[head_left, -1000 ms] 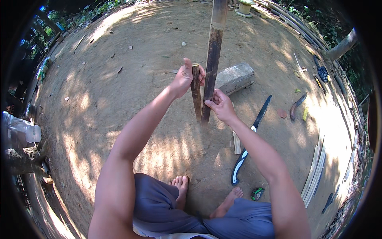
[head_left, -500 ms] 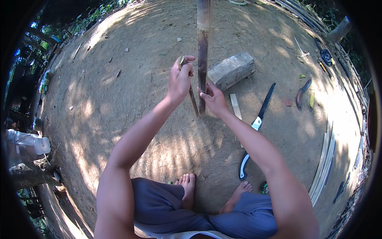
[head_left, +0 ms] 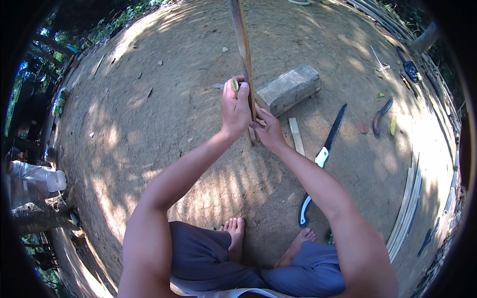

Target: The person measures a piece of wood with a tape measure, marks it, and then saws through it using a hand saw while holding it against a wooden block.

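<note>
A long brown bamboo pole stands nearly upright in front of me, its top running out of view and a narrow, light-edged side facing me. Low on the pole, my right hand has its fingers closed around it, near the ground. My left hand grips a short, slender bamboo stick close against the pole's left side. The stick's pale cut end shows above my fist, and its lower part comes out below the hand toward the soil. Fingers and pole partly hide one another.
Behind the pole lies a squared wooden block. To the right are a flat wood strip, a pruning saw with a white and black handle, and long pale strips. A clear plastic container stands at left.
The pole has turned from its broad dark face to a narrower, lighter side, and its top leans left. My left hand has moved right and slightly down, bringing the stick against the pole.
</note>
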The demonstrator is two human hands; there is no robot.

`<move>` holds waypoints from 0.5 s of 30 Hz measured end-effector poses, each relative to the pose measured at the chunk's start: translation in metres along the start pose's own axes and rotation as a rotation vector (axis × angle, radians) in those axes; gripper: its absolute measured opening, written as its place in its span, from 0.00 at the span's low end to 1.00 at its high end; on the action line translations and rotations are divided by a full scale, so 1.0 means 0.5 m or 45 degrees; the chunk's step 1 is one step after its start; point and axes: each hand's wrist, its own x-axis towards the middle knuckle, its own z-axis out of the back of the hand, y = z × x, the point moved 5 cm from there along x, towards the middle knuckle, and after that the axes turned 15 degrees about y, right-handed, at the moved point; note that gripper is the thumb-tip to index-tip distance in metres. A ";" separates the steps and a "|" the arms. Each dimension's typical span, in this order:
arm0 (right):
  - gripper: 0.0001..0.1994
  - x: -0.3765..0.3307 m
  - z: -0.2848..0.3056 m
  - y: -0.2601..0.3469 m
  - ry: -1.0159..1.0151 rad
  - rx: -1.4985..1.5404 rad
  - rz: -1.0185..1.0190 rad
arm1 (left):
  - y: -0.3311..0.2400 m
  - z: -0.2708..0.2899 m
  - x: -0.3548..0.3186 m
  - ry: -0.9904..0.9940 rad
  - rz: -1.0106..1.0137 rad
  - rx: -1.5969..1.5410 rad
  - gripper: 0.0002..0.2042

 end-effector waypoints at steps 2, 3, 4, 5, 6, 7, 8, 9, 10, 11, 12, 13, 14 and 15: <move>0.32 -0.001 0.011 -0.004 0.101 -0.119 -0.025 | -0.012 -0.005 -0.010 -0.017 -0.028 0.141 0.18; 0.32 0.002 0.016 -0.003 0.154 -0.180 -0.029 | -0.012 -0.007 -0.014 -0.001 -0.039 0.175 0.20; 0.30 0.004 0.018 0.001 0.185 -0.210 0.013 | -0.010 -0.011 -0.021 0.014 -0.051 0.208 0.22; 0.29 0.002 0.016 0.005 0.222 -0.241 0.052 | -0.017 -0.015 -0.025 0.024 -0.056 0.239 0.24; 0.28 0.000 0.013 0.009 0.260 -0.271 0.090 | -0.020 -0.017 -0.025 0.012 -0.031 0.250 0.24; 0.26 -0.001 0.015 0.009 0.284 -0.252 0.064 | -0.023 -0.020 -0.023 0.000 -0.005 0.259 0.25; 0.24 -0.002 0.014 0.025 0.313 -0.230 0.036 | -0.024 -0.021 -0.023 -0.014 0.026 0.270 0.26; 0.22 -0.002 0.012 0.034 0.340 -0.209 0.008 | -0.025 -0.023 -0.024 -0.041 -0.035 0.350 0.22; 0.22 -0.001 0.010 0.027 0.363 -0.254 -0.075 | -0.027 -0.025 -0.022 -0.077 -0.063 0.355 0.22; 0.21 -0.005 0.011 0.019 0.379 -0.301 -0.163 | -0.032 -0.030 -0.020 -0.108 -0.089 0.356 0.21; 0.20 -0.006 0.012 0.011 0.394 -0.349 -0.250 | -0.038 -0.034 -0.019 -0.137 -0.116 0.357 0.21; 0.20 -0.002 0.014 0.011 0.400 -0.391 -0.198 | -0.044 -0.036 -0.017 -0.148 -0.156 0.323 0.20; 0.19 -0.002 0.015 0.010 0.399 -0.429 -0.153 | -0.036 -0.041 -0.018 -0.113 -0.063 0.219 0.19; 0.19 -0.003 0.017 0.009 0.397 -0.466 -0.108 | -0.028 -0.046 -0.018 -0.076 0.028 0.115 0.18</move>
